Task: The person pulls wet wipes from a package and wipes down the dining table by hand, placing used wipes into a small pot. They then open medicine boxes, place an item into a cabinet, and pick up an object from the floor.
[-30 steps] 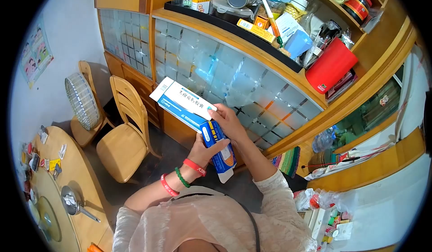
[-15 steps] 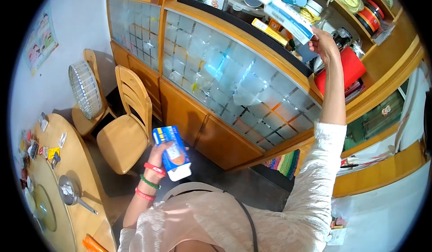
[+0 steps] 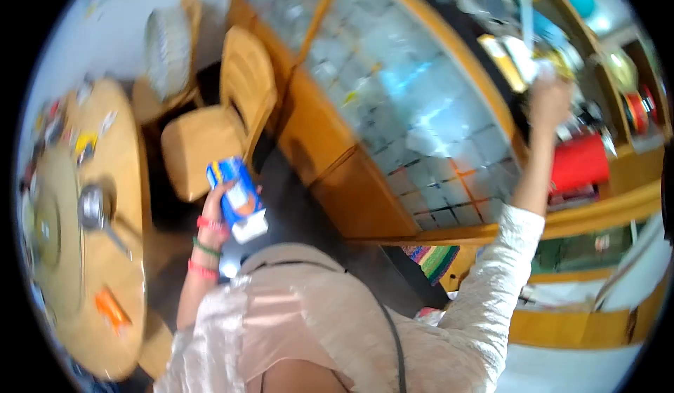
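My left hand [image 3: 219, 200] is closed around a blue cardboard box [image 3: 237, 193] with yellow marks and a white end flap hanging open at the bottom. Red and green bands circle that wrist. At the upper right my right hand [image 3: 551, 102] reaches in among the things on the cabinet shelf. Motion smears its fingers, and I cannot tell whether they hold anything. Just left of it a blurred white shape [image 3: 518, 55], possibly a box, is beside a yellow box [image 3: 502, 63]. Below the hand is a red box-like object [image 3: 579, 163].
Frosted glass doors [image 3: 414, 119] front the wooden cabinet. Jars and containers crowd its shelf, including a red-lidded jar [image 3: 637, 109]. To the left are a wooden chair [image 3: 203, 144], a woven basket [image 3: 168, 52] on another chair, and a round table [image 3: 126, 288] holding a metal pan [image 3: 93, 207].
My right hand has moved farther in among the shelf items, and the white-and-blue box it held no longer shows clearly. The view has turned. My left hand still holds the blue box.
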Motion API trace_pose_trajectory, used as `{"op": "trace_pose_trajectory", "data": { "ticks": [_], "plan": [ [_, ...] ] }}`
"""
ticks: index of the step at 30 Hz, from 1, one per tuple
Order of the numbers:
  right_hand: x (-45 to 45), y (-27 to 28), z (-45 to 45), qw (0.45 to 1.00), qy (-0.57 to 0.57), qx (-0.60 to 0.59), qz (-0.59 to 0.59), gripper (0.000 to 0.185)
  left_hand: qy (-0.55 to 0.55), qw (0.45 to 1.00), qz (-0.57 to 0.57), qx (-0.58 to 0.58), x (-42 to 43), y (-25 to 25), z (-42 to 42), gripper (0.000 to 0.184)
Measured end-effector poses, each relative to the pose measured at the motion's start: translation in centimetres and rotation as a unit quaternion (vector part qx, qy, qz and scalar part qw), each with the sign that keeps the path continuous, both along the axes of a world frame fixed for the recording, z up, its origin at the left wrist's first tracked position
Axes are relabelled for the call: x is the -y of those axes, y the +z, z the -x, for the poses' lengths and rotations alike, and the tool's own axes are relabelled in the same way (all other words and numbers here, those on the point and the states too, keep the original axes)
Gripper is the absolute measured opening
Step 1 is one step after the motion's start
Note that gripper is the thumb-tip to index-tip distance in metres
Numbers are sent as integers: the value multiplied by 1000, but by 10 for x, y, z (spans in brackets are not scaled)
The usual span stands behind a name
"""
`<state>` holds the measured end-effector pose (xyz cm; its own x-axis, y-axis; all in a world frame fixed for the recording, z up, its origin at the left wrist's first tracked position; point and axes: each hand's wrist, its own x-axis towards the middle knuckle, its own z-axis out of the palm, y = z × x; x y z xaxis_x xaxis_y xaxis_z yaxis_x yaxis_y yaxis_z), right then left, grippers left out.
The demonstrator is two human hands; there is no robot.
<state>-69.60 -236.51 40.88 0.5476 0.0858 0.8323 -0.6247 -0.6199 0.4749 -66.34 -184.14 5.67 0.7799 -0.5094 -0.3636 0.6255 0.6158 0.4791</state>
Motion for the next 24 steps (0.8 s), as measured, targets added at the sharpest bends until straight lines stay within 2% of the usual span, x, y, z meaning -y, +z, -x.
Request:
{"op": "trace_pose_trajectory", "data": {
  "ticks": [2, 4, 5, 6, 7, 9, 10, 12, 13, 14, 16, 18, 19, 20, 21, 23, 24],
  "plan": [
    [-41, -5, 6, 997, 72, 37, 1, 35, 40, 999, 34, 7, -4, 0, 2, 55],
    [-91, -34, 2, 964, 242, 53, -93, 33, 41, 996, 82, -12, -13, -19, -4, 54],
    [-112, -56, -5, 927, 339, 47, -150, 31, 47, 994, 97, -4, -17, -27, -5, 53],
    [-137, -83, -11, 880, 421, 32, -219, 31, 57, 993, 92, 53, -16, -31, -7, 51],
    [-162, -125, -21, 823, 480, -16, -303, 31, 67, 992, 93, 50, -15, -32, -4, 52],
    [-212, -220, -36, 669, 514, -184, -504, 33, 82, 991, 91, 56, -11, -39, -3, 55],
    [-236, -265, -44, 564, 488, -267, -610, 34, 73, 992, 87, 56, -10, -50, -2, 55],
    [-287, -344, -57, 337, 376, -352, -788, 38, 64, 994, 76, 45, -20, -88, -2, 52],
    [-313, -371, -59, 241, 268, -333, -871, 40, 72, 996, 55, 13, -16, -99, 3, 47],
    [-330, -405, -59, 172, 244, -363, -883, 42, 68, 997, 34, -10, -14, -119, 8, 41],
    [-350, -488, -48, 74, 236, -395, -885, 40, 92, 992, 54, -64, -8, -146, 17, 38],
    [-365, -526, -44, 93, 180, -424, -883, 35, 117, 989, 9, -92, 1, -188, 26, 45],
    [-365, -550, -45, 61, 197, -432, -878, 32, 120, 987, -55, -91, 4, -216, 31, 48],
    [-369, -570, -50, 54, 186, -440, -877, 32, 118, 982, -118, -89, 2, -238, 33, 51],
    [-367, -585, -54, 43, 174, -456, -872, 30, 121, 980, -120, -101, 5, -255, 35, 51],
    [-364, -609, -59, 44, 149, -476, -866, 30, 85, 968, -226, -75, 10, -283, 38, 47],
    [-366, -621, -66, 42, 145, -479, -865, 30, 87, 967, -225, -80, 6, -300, 34, 47]
  ]
}}
